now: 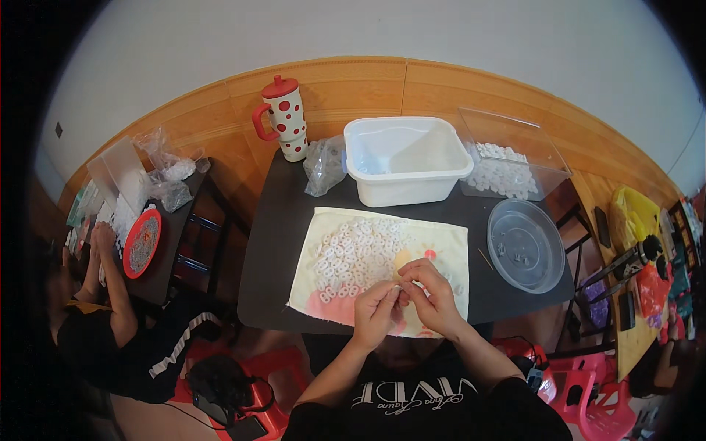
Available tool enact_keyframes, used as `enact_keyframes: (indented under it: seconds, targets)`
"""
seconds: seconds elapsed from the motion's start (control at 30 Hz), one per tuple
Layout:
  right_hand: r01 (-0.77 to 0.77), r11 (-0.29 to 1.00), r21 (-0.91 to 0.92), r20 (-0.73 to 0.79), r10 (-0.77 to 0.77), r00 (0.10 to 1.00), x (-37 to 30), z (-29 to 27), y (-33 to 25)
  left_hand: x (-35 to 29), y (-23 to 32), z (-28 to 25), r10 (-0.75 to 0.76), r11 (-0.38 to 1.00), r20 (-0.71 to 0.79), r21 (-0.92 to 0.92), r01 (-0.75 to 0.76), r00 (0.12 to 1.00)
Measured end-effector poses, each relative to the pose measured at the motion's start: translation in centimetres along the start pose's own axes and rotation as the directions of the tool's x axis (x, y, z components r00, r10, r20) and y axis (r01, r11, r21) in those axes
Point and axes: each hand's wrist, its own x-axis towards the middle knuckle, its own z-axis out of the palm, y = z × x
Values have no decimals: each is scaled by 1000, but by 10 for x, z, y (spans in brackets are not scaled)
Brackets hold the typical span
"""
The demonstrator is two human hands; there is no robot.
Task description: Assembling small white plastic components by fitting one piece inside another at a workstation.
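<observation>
Over the front part of a pale yellow cloth [307, 253] with pink patches, my two hands meet fingertip to fingertip. My left hand [373, 314] pinches a tiny whitish piece, mostly covered by the fingers. From the other side my right hand [432, 298] is closed in a pinch at the same spot; what it grips is too small to make out. Just left of and beyond the hands, many small white plastic pieces with two holes [349, 257] lie spread in a loose layer. Smaller bits are scattered near the cloth's right side.
Behind the cloth stands a white plastic tub [408, 192]. Right of it are a see-through box of white pieces [504, 173] and a round see-through tray [526, 246]. A dotted tumbler [287, 117] and plastic bag [324, 165] stand back left. Another person works at the left table.
</observation>
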Motion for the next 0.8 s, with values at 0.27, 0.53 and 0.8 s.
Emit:
enact_keyframes:
  seconds: [0.27,0.53,0.8]
  targets:
    - [47,999,18,-10,-47,999,-1,12,6,-1,-9,-6,-22,993,-27,-114,18,999]
    - [-69,986,150,3,69,998,2,7,5,3,-10,-2,55,995,-63,-81,-60,997]
    - [-111,974,197,62,101,993,1,-1,5,-3,-10,-5,-29,994,-101,-105,18,994]
